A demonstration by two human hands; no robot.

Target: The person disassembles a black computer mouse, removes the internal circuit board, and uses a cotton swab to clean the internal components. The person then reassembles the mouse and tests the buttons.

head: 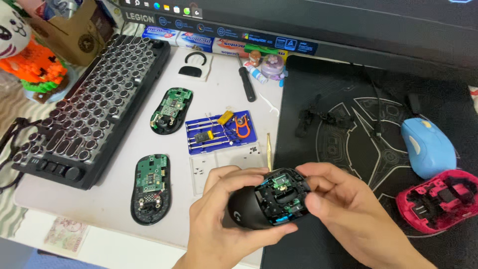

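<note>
The work surface around the hands holds several dismantled parts. Beyond the left fingertips lies a clear plastic lid [211, 172] with small screws scattered on it. Past it sits a blue screwdriver tray [221, 132] carrying bits, a yellow part and an orange loop tool. A thin yellow pry stick [269, 152] lies just beyond the fingertips of both hands, at the edge of the black desk mat [348, 99]. To the left of the left fingers rest two opened mouse bases with green circuit boards: the near one [151, 189] level with the hand, the far one [172, 110] further away. A black keyboard [94, 104] with round keys lies well apart, further left. A black-handled screwdriver [246, 83] lies far beyond the tray. To the right of the right fingers, well apart, stand a blue mouse [428, 147] and a pink mouse shell [438, 199] with its black interior facing up. Small black parts [318, 119] lie on the mat beyond the right hand. Nothing stands between the hands and the item they hold.

The black mouse shell [269, 199] is raised above the near edge of the mat, between both hands, with its open interior turned toward the camera. The left hand [224, 214] cups it from below and the left, thumb under the rear curve, fingers wrapped over the top edge. The right hand [343, 209] grips the right side, fingers curled on the upper rim, thumb pressed at the lower edge. Both wrists enter from the bottom of the view.
</note>
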